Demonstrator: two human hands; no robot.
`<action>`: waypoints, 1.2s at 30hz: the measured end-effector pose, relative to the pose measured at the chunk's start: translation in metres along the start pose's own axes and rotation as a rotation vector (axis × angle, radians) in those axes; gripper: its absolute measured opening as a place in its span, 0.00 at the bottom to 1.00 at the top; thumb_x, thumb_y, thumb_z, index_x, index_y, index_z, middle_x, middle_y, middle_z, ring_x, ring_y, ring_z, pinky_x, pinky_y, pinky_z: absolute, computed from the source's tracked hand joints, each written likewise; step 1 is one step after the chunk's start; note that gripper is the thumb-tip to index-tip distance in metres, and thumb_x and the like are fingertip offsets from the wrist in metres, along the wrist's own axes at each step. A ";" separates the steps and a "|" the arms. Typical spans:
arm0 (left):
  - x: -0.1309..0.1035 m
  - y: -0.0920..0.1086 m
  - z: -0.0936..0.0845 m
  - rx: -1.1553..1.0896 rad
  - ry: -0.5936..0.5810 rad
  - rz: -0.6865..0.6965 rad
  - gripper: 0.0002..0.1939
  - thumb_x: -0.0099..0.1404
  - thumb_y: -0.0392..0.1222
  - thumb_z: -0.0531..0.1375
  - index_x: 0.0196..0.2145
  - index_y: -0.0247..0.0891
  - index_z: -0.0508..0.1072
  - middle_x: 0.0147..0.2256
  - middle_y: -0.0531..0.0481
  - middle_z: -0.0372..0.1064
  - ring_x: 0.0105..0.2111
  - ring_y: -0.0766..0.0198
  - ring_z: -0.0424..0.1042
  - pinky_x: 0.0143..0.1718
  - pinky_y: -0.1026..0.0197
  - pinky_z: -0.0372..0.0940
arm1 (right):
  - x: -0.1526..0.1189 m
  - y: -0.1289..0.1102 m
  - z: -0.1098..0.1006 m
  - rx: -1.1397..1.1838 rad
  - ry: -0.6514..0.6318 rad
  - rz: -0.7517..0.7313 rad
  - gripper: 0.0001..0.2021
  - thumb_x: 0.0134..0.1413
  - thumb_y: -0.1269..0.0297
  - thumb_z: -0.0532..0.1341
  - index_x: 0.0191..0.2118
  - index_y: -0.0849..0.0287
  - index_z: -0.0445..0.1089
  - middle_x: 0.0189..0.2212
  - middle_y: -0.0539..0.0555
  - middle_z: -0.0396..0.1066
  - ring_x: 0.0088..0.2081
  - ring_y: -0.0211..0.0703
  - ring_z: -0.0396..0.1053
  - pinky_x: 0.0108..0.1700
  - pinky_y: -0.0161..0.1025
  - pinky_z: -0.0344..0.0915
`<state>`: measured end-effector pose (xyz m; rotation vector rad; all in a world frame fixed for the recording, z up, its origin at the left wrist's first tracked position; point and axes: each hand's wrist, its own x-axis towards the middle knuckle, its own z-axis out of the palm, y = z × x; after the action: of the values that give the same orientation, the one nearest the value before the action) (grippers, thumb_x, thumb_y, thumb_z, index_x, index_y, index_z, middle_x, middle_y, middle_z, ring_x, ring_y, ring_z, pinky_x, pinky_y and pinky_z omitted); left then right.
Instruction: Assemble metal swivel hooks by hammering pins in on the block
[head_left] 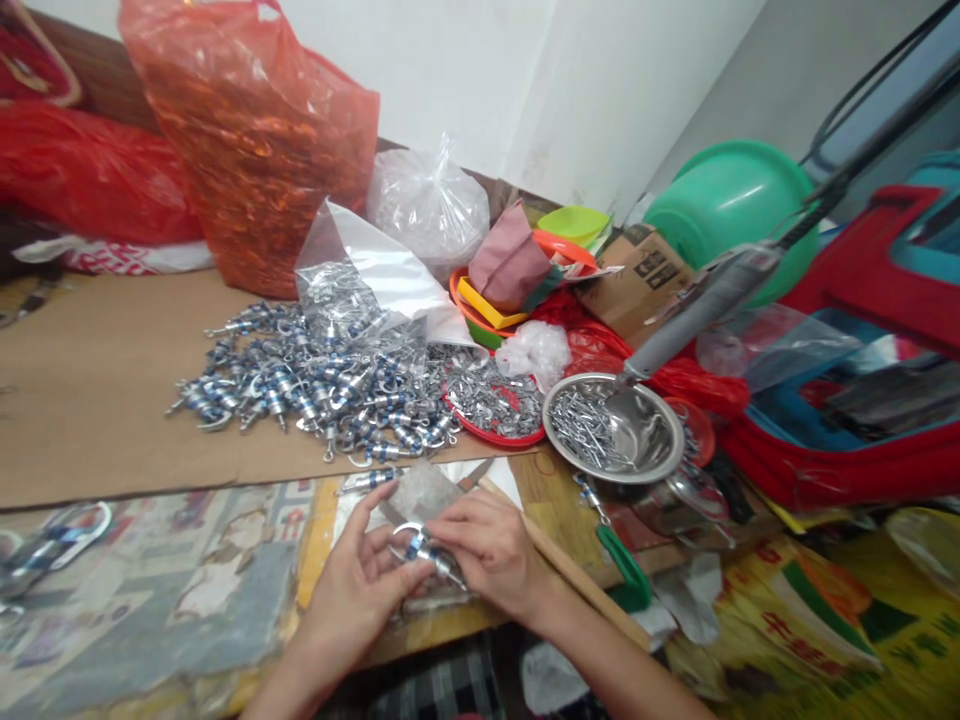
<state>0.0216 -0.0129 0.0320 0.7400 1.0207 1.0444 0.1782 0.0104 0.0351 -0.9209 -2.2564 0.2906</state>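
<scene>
Between my two hands, at the table's front edge, is a silver metal hook fitting [420,548] with blue bands and a narrow shank. My left hand [352,580] grips its curved hook side with thumb and fingers. The fingers of my right hand [491,550] pinch its shank end, partly covering it. Just beyond my hands lies a grey metal block [426,490], with a similar fitting [369,481] beside it. A wooden stick [574,575] slants past my right wrist. Behind, similar hook fittings [300,375] form a big heap on cardboard [97,400].
Small metal pieces fill a red tray [499,438]; a steel bowl [667,470] holds metal pins. A grey-handled tool [697,310] slants above the bowl. A red plastic bag [247,140], a green basin [739,190] and a carton [637,280] stand behind.
</scene>
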 end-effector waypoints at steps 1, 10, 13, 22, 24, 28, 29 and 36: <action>0.000 0.000 0.000 -0.003 -0.002 -0.004 0.42 0.44 0.39 0.65 0.53 0.41 0.48 0.26 0.55 0.68 0.21 0.68 0.67 0.24 0.65 0.63 | 0.001 0.000 0.001 -0.026 -0.009 -0.026 0.10 0.52 0.73 0.53 0.35 0.58 0.71 0.28 0.53 0.72 0.31 0.39 0.65 0.33 0.36 0.61; -0.002 0.001 0.001 -0.043 0.015 -0.013 0.40 0.44 0.35 0.65 0.52 0.41 0.50 0.25 0.58 0.64 0.22 0.70 0.66 0.25 0.66 0.63 | -0.008 -0.016 -0.011 -0.295 -0.255 -0.103 0.13 0.58 0.70 0.47 0.44 0.63 0.64 0.33 0.58 0.70 0.39 0.46 0.62 0.36 0.41 0.58; -0.001 -0.002 -0.001 -0.041 0.016 -0.011 0.39 0.44 0.36 0.65 0.52 0.42 0.51 0.25 0.58 0.64 0.22 0.71 0.66 0.25 0.66 0.64 | -0.013 -0.020 -0.009 -0.311 -0.243 -0.051 0.14 0.59 0.70 0.45 0.46 0.62 0.63 0.36 0.59 0.68 0.41 0.47 0.60 0.38 0.42 0.58; -0.001 -0.001 -0.002 -0.019 -0.018 -0.012 0.40 0.45 0.36 0.65 0.52 0.42 0.50 0.25 0.58 0.64 0.23 0.69 0.67 0.25 0.65 0.65 | -0.013 -0.022 -0.008 -0.374 -0.217 0.011 0.13 0.58 0.67 0.46 0.45 0.58 0.64 0.35 0.56 0.67 0.37 0.44 0.61 0.35 0.40 0.57; -0.001 -0.001 -0.002 -0.020 -0.023 -0.012 0.40 0.45 0.36 0.65 0.52 0.42 0.49 0.25 0.58 0.64 0.23 0.69 0.67 0.25 0.66 0.65 | -0.011 -0.022 -0.007 -0.395 -0.205 0.008 0.12 0.58 0.66 0.48 0.44 0.57 0.64 0.34 0.55 0.67 0.36 0.43 0.62 0.34 0.40 0.57; 0.000 -0.003 -0.003 -0.014 -0.017 -0.012 0.41 0.45 0.37 0.65 0.53 0.43 0.49 0.26 0.57 0.65 0.24 0.67 0.69 0.24 0.65 0.65 | -0.016 -0.015 -0.007 -0.339 -0.152 -0.014 0.13 0.57 0.69 0.48 0.45 0.55 0.64 0.37 0.55 0.67 0.38 0.43 0.63 0.36 0.39 0.60; 0.001 -0.003 -0.003 -0.011 -0.012 -0.014 0.41 0.45 0.37 0.65 0.53 0.42 0.49 0.26 0.57 0.65 0.24 0.66 0.69 0.24 0.64 0.65 | -0.021 -0.011 -0.009 -0.313 -0.108 -0.005 0.15 0.57 0.71 0.47 0.47 0.55 0.63 0.40 0.55 0.66 0.41 0.43 0.63 0.38 0.39 0.60; -0.001 -0.001 0.000 0.005 0.022 -0.018 0.42 0.43 0.38 0.65 0.53 0.41 0.49 0.27 0.54 0.68 0.27 0.62 0.72 0.25 0.63 0.66 | -0.065 0.039 -0.029 -0.449 -0.149 0.551 0.16 0.52 0.66 0.54 0.47 0.64 0.63 0.34 0.60 0.67 0.37 0.50 0.66 0.37 0.45 0.65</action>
<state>0.0216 -0.0139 0.0313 0.7237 1.0480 1.0365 0.2520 -0.0073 0.0069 -1.8139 -2.1993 0.0877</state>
